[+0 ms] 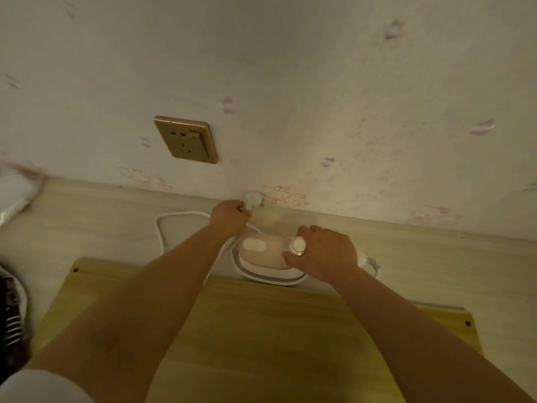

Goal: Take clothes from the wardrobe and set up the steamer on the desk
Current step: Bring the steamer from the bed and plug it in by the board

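Observation:
A small pale pink and white steamer lies on the light wooden desk close to the wall. My right hand grips its rear end, fingers curled around the part with the round white dial. My left hand pinches the white plug of the steamer's cord just above the desk, near the wall. The white cord loops across the desk to the left of the steamer. No clothes are in view.
A gold wall socket sits on the patterned wallpaper, above and to the left of the plug. A yellow wooden board lies on the desk under my forearms. White cloth and a dark patterned item sit at the left edge.

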